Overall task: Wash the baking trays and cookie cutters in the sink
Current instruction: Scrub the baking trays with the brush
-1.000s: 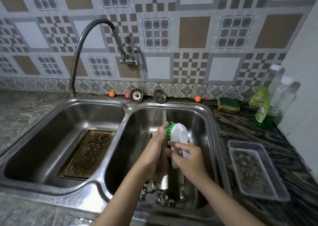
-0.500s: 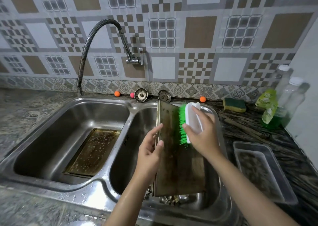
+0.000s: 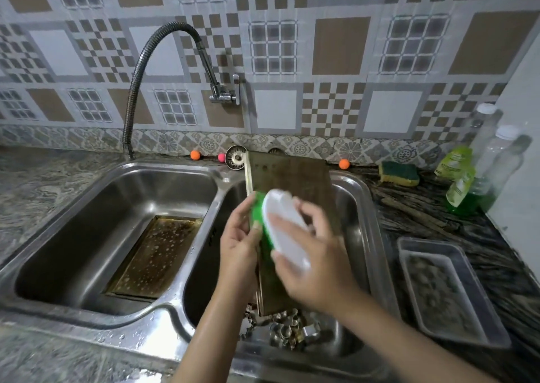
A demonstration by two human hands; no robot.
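1. Two bare hands worked over the right basin of the double stainless-steel sink [image 3: 355,184]: the left hand [image 3: 238,247] gripped the left edge of a dark, stained rectangular metal baking tray [image 3: 292,178], fingers curled round its rim, and held it propped upright with its lower end down in the basin.
2. The right hand [image 3: 314,258] held a white-backed scrubbing brush with green bristles [image 3: 282,225], fingers wrapped over its back, bristles pressed to the tray's face.
3. Half a second earlier the brush had sat high on the tray near its far end; by this moment it had travelled down to the middle, close beside the left hand. A second earlier the tray had been turned edge-on, so it had since been swung round to face the person.
4. That read as a scrubbing stroke in progress on this face, with brown staining left along the top.
5. A second stained flat tray [image 3: 155,257] lay in the left basin, speckled with suds, probably waiting.
6. Several small metal cookie cutters [image 3: 285,328] lay heaped at the bottom of the right basin, just below the tray's lower edge, apparently unwashed.
7. On the dark counter stood a clear rectangular plastic container [image 3: 444,289], a green-and-yellow sponge [image 3: 399,174] and a bottle of green dish liquid [image 3: 464,190].
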